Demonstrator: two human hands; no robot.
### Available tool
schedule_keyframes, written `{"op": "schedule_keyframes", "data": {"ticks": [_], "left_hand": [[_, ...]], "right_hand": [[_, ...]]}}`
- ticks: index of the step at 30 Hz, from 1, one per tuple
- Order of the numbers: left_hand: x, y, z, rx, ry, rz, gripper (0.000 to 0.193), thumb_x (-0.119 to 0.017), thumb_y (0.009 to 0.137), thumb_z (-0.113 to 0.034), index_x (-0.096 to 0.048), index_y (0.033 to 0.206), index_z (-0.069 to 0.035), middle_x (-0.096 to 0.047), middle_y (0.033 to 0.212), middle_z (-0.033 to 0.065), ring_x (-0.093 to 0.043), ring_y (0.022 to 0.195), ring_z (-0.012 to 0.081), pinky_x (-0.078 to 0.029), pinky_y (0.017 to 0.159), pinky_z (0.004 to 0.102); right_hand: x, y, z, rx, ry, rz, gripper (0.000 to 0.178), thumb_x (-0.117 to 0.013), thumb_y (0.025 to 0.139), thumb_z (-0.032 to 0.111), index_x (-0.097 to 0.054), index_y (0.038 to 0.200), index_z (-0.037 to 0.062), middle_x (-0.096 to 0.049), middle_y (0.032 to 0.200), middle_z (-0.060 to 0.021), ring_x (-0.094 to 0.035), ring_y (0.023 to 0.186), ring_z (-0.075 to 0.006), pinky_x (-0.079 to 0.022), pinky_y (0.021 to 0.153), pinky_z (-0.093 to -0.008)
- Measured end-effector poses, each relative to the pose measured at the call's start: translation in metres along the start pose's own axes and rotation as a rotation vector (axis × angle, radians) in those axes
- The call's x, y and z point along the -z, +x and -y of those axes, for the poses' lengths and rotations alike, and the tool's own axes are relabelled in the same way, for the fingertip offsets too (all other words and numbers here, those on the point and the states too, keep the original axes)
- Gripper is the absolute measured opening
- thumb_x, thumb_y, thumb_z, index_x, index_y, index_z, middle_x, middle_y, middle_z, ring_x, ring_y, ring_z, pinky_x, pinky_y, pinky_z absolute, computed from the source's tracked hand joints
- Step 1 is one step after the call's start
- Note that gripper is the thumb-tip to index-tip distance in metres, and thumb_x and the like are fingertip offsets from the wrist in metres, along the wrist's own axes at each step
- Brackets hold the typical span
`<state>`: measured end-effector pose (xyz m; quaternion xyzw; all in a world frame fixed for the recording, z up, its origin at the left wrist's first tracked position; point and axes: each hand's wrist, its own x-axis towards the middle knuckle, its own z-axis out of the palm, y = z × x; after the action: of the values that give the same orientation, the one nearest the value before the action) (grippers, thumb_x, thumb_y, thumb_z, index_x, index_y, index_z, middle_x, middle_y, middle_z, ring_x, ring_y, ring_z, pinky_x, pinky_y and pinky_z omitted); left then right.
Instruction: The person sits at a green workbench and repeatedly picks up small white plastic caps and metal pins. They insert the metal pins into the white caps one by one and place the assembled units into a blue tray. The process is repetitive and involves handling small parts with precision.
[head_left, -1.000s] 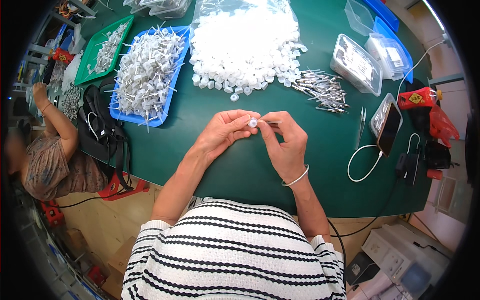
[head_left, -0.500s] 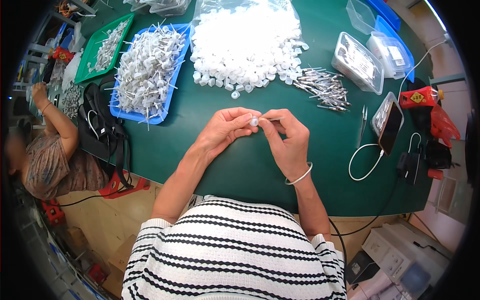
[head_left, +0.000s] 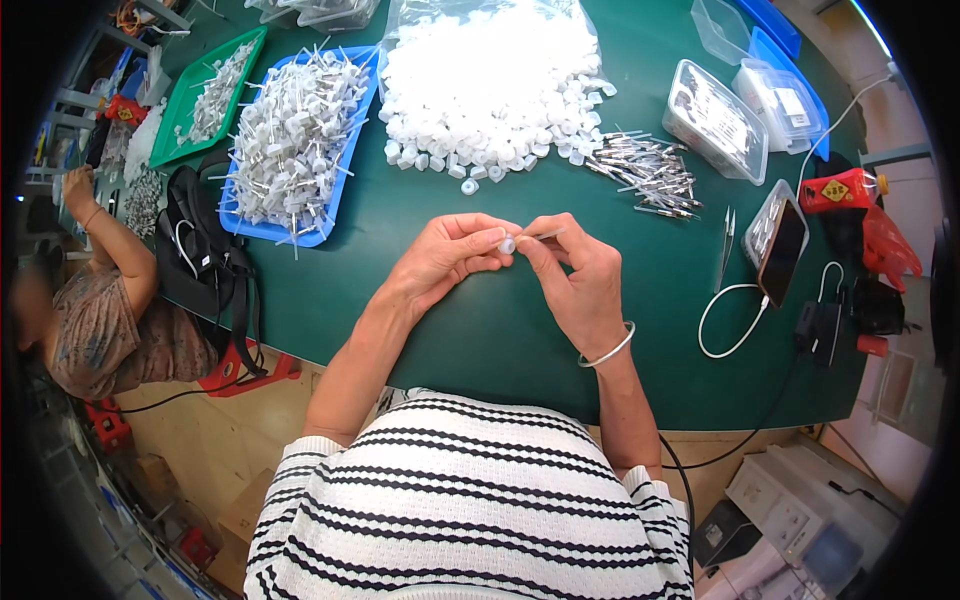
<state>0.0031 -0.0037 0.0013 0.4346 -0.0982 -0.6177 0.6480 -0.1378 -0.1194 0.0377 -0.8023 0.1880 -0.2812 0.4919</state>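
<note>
Between the thumb and fingers of my left hand (head_left: 440, 258) is a small white plastic cap (head_left: 507, 245). My right hand (head_left: 580, 285) pinches a thin metal pin (head_left: 549, 235) right beside the cap; whether its tip sits inside the cap is hidden by the fingers. Beyond my hands spreads a large heap of the same white caps (head_left: 490, 90), partly on a transparent bag. To its right lies a pile of metal pins (head_left: 648, 178). A blue tray (head_left: 318, 240) at the left is heaped with caps that have pins in them.
Farther left is a green tray (head_left: 163, 150) with similar pieces. Tweezers (head_left: 726, 250), a phone (head_left: 783, 255) on a charging cable and plastic boxes (head_left: 715, 125) stand at the right. A black backpack (head_left: 195, 235) and another person (head_left: 120, 310) are at the left edge.
My right hand has shifted slightly right and turned a little, showing more of the pin. My left hand stays almost in place with the cap.
</note>
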Motion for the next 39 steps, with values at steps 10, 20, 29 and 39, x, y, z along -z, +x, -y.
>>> {"op": "schedule_keyframes", "data": {"ticks": [10,20,29,39], "left_hand": [[-0.002,0.0,-0.001,0.036,-0.017,-0.004,0.019,-0.061,0.088,-0.01,-0.063,0.1,0.004,-0.066,0.087,0.0093,-0.065,0.075,0.013,-0.056,0.069,0.0203],[-0.001,0.001,0.0,0.039,-0.007,0.019,0.018,-0.061,0.088,-0.01,-0.063,0.1,0.003,-0.066,0.087,0.0084,-0.065,0.075,0.0115,-0.055,0.068,0.0193],[0.003,0.001,0.0,0.026,-0.018,0.059,0.019,-0.061,0.089,-0.011,-0.064,0.102,0.002,-0.066,0.09,0.0088,-0.064,0.078,0.0117,-0.054,0.075,0.0229],[-0.003,-0.001,0.003,-0.041,-0.057,-0.014,0.016,-0.062,0.088,-0.009,-0.062,0.101,0.001,-0.065,0.092,0.0086,-0.065,0.083,0.013,-0.054,0.075,0.0222]], "right_hand": [[0.005,0.0,0.001,0.038,-0.042,0.027,0.009,-0.064,0.082,0.006,-0.056,0.085,0.0031,-0.06,0.066,-0.0109,-0.06,0.055,-0.0233,-0.044,0.05,-0.0306],[0.007,-0.001,0.008,0.071,-0.115,0.041,0.009,-0.064,0.082,0.007,-0.056,0.083,0.0048,-0.059,0.064,-0.0091,-0.059,0.055,-0.0239,-0.044,0.049,-0.032],[0.003,-0.001,0.005,0.101,-0.149,0.015,0.009,-0.066,0.081,0.007,-0.059,0.085,0.0053,-0.06,0.066,-0.009,-0.059,0.055,-0.0236,-0.045,0.049,-0.0314],[-0.008,-0.004,-0.004,-0.124,0.256,-0.064,0.005,-0.066,0.079,-0.002,-0.063,0.083,-0.0008,-0.064,0.08,-0.0086,-0.063,0.067,-0.0145,-0.051,0.058,-0.0249]]}}
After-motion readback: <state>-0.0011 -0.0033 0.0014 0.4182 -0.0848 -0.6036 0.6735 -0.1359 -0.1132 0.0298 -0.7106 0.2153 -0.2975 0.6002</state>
